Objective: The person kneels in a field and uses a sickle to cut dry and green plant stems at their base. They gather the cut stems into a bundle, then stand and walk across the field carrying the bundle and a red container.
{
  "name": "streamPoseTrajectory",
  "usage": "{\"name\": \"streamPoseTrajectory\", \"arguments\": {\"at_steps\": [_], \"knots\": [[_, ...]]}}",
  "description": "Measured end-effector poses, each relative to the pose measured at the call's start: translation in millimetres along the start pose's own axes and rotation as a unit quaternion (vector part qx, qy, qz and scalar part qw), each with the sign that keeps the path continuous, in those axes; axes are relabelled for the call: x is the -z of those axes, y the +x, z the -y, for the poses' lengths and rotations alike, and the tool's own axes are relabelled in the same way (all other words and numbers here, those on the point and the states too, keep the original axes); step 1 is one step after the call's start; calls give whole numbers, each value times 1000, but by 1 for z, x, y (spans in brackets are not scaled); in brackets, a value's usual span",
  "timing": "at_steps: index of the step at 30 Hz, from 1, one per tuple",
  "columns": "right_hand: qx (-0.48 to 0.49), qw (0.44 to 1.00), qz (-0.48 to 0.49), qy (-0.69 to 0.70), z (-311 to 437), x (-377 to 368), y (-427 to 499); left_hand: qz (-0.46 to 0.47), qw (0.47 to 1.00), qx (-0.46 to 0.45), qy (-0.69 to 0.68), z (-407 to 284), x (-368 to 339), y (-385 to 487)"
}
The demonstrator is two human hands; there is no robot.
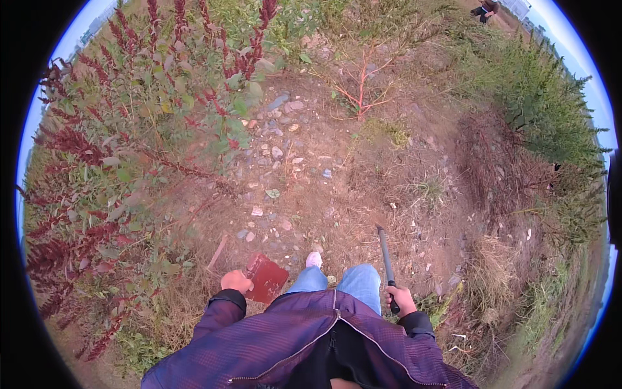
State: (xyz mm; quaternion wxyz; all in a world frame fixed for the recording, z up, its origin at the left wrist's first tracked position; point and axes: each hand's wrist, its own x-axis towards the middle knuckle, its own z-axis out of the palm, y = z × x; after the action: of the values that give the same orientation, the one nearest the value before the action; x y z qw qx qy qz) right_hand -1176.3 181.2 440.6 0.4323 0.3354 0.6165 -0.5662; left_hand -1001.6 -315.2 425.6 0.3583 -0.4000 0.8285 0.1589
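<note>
My left hand (236, 281) is closed beside a scuffed red flat-sided object (267, 278), and its fingers appear to grip the near edge. What kind of object this is, I cannot tell. A pale reddish strip (217, 253) juts out just beyond that hand; whether it joins the red object is unclear. In my right hand (401, 299) is the black grip of a hand tool with a straight grey shaft (386, 255). The shaft points forward and down, and its small dark far end is close to the dry soil, too indistinct to name.
Stony bare soil (311, 194) stretches ahead, with scattered pebbles (277, 152) and a bare reddish branching stem (362, 82). Red-plumed amaranth-like plants (73, 143) crowd the left. Green bushy weeds (544, 102) and dry brush (491, 160) line the right. Another person (485, 10) is far off.
</note>
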Motion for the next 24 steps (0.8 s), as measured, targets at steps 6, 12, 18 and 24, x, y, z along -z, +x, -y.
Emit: {"name": "streamPoseTrajectory", "arguments": {"at_steps": [6, 12, 18, 24], "knots": [[27, 999, -21, -8, 56, -14, 14, -13, 999, 4, -31, -35, 17, 6], [46, 999, -2, 15, 94, 15, 62, 60, 997, 36, 17, -73, 17, 16], [20, 997, 24, 64, 157, 76, 114, 111, 990, 75, 54, -151, 9, 14], [20, 988, 46, 147, 232, 168, 122, 66, 988, 115, 78, -258, 25, 16]]}}
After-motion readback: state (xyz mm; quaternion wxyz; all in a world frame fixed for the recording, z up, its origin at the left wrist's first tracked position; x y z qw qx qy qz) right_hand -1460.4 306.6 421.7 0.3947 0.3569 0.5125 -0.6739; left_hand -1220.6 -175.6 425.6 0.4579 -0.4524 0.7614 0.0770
